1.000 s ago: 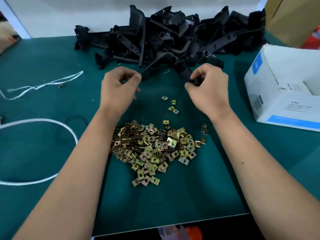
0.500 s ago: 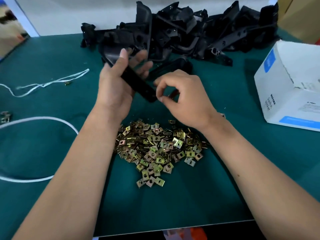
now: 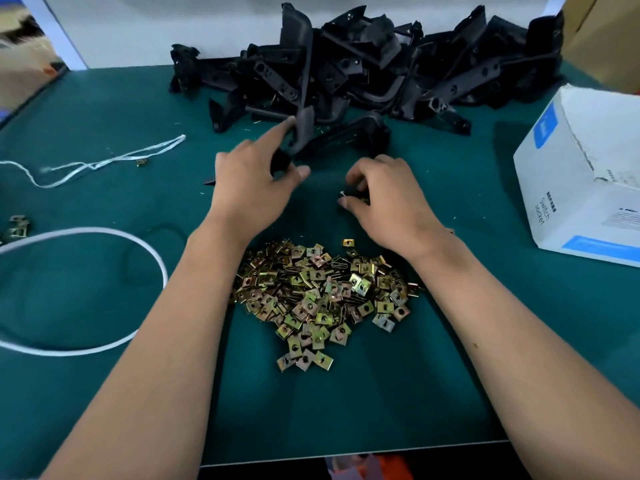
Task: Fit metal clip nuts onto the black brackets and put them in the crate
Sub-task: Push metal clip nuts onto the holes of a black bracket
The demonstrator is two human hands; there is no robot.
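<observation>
**Both hands on one black bracket, above the heap of clip nuts**

At the far left edge of the green counter (image 3: 86,109) a few loose metal pieces (image 3: 15,228) lie beside a loop of white cord (image 3: 114,341); farther back a thinner white string (image 3: 104,162) trails across the mat.

My left hand (image 3: 249,188) is low over the counter, forefinger stretched out toward the far side, thumb and the other fingers closed around the left end of a black bracket (image 3: 304,133). The bracket's upright part stands just past my fingertip; the long part runs rightward.

Behind it, along the far edge, sits the big pile of black brackets (image 3: 381,67), tangled and stacked.

Near me, between my forearms, lies the heap of clip nuts (image 3: 318,292), brassy and loose, some strays on its near side.

My right hand (image 3: 388,199) is curled tightly, thumb and fingers pinched on a small dark end with a glint of metal at the fingertips; I cannot tell whether that is a clip nut or the bracket's own edge.

On the right a white cardboard box (image 3: 581,174) with blue markings stands open-topped, and a brown carton (image 3: 602,39) stands at the far right corner.
</observation>
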